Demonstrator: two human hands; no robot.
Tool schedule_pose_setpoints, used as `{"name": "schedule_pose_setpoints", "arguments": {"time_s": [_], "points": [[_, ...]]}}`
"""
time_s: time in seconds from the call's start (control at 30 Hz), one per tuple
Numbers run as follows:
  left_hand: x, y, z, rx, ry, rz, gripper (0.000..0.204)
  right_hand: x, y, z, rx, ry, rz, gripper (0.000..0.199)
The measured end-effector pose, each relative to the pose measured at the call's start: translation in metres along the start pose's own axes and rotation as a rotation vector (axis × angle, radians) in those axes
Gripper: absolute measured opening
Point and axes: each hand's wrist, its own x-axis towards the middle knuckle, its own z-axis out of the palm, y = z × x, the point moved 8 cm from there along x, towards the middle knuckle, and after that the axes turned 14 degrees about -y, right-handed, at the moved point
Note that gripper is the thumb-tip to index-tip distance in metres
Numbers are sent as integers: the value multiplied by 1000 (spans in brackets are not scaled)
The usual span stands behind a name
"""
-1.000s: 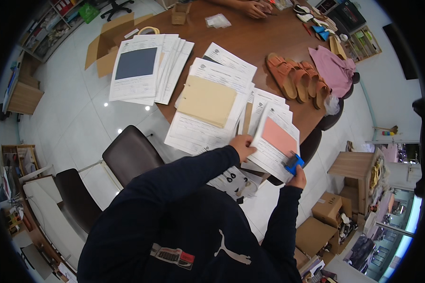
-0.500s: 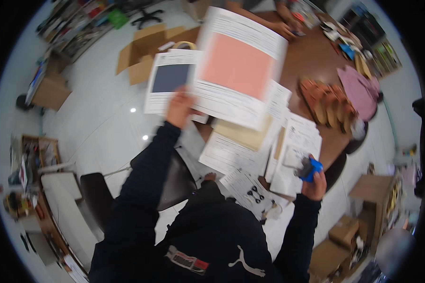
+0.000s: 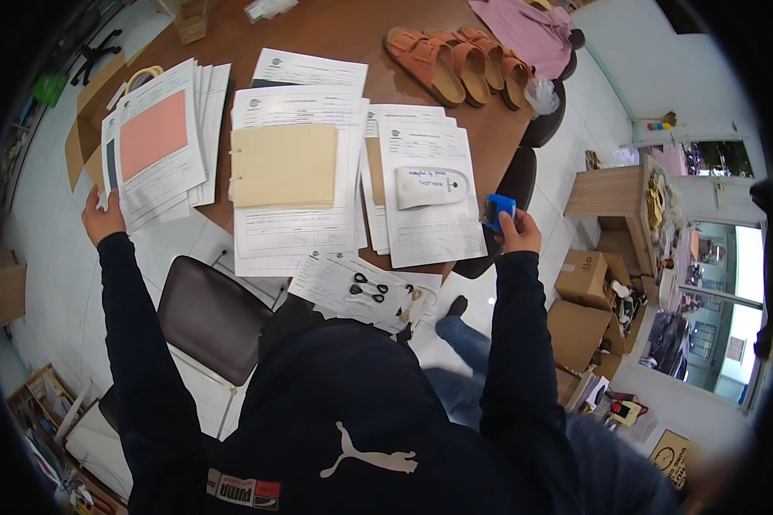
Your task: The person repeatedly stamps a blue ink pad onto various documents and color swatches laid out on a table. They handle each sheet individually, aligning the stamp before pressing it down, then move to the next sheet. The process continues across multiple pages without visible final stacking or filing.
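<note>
The left hand rests at the near edge of a stack of printed sheets, its grip closed on the stack's lower left corner just past the edge of the table. The top sheet of that stack carries a salmon-pink swatch above lines of print, and a darker blue-grey swatch shows as a thin strip at the stack's left side. The stack lies fanned, several sheets deep, at the table's left end.

The right hand is raised beside the table's near right edge, its grip clamped on a small blue object; from here it may be a clip or a tape dispenser, but the view is too small to be sure.

Between the two hands lie more papers. A tan card with punched holes along its left side sits on a printed form in the middle. To its right, a white insole-shaped piece lies on another pile of forms, just beside the blue object. Nearer the person, a sheet printed with small dark sandal pictures overhangs the table's edge. Farther off, a row of orange-brown sandals lies near a pink cloth. A dark chair stands below the table on the left, and cardboard boxes sit on the floor to the right.
</note>
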Motion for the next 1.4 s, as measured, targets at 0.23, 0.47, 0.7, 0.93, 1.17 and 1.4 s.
{"name": "schedule_pose_setpoints", "arguments": {"time_s": [0.23,0.47,0.7,0.93,1.17,1.4], "points": [[-215,297,120,-316,-441,915,35,15,44,16,183,39,39,29],[-297,405,229,-10,-799,981,30,8,51,31,140,-56,121,29],[-266,407,269,-151,-855,734,40,1,31,46,-18,-85,4,35],[-260,403,286,-96,-925,682,55,-6,-23,81,-380,-158,-97,38],[-260,400,287,-100,-951,833,59,-5,-58,112,-527,-146,-189,34],[-263,400,284,-152,-918,857,57,-4,-61,133,-616,-168,-165,34]]}}
